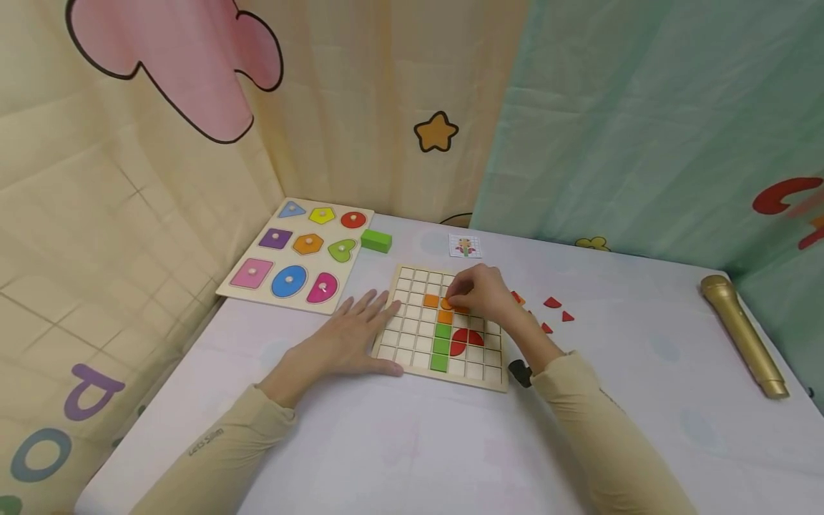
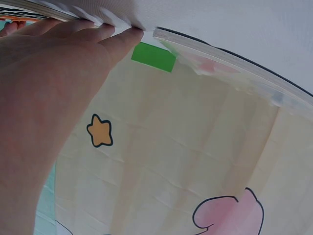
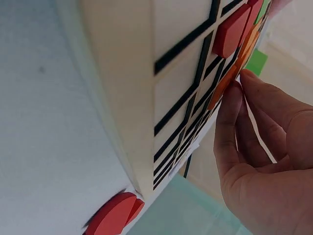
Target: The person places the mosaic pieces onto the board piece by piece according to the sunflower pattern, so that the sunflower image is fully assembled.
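A wooden grid board [image 1: 412, 325] lies on the table with green squares [image 1: 440, 346] in a column, orange squares [image 1: 431, 301] above them and red rounded pieces [image 1: 459, 342] at the right. My right hand [image 1: 481, 292] pinches a small orange piece [image 1: 447, 304] between thumb and fingers at the board's upper part. In the right wrist view those fingertips [image 3: 248, 73] meet at the orange pieces; the pinched one is partly hidden. My left hand [image 1: 350, 336] lies flat with fingers spread along the board's left edge, also seen as a hand [image 2: 73, 54] in the left wrist view.
A knob puzzle board [image 1: 299, 277] lies at the left, beside a green block [image 1: 376, 241]. A small picture card [image 1: 465, 246] sits behind the grid. Loose red pieces [image 1: 552, 302] are scattered to the right; a golden microphone [image 1: 743, 336] lies farther right. Curtains border the table.
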The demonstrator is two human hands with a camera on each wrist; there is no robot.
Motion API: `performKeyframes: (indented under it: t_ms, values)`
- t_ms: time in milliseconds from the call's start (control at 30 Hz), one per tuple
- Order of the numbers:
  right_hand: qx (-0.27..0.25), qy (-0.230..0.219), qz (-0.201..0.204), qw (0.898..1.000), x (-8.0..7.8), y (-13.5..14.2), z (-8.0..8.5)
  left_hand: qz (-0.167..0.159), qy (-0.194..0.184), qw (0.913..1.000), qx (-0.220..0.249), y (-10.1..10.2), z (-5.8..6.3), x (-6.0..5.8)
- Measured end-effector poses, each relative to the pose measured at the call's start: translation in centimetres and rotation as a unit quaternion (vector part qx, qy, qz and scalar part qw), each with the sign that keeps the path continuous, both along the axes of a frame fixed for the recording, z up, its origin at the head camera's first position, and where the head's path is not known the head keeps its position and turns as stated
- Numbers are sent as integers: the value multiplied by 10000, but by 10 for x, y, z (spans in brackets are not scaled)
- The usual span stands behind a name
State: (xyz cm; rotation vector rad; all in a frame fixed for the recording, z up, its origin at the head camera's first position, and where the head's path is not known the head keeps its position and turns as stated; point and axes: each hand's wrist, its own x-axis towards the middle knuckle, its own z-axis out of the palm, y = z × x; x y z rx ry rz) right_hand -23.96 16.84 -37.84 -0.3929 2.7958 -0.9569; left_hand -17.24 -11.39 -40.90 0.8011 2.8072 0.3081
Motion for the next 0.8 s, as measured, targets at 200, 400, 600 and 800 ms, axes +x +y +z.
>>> performKeyframes:
  t_ms: [200, 400, 600, 800]
  values:
    - [36, 365, -83, 9993, 5, 14, 2, -25, 17, 10000, 9, 0, -2, 0]
    - [182, 453, -543, 9973, 7, 52, 10, -44, -14, 10000, -21, 1, 1, 1]
    - [549, 106, -664, 9962, 9, 84, 11, -37, -44, 10000, -43, 2, 5, 1]
    - [623, 26, -648, 9959, 11, 93, 7, -45, -64, 10000, -4, 1, 5, 2]
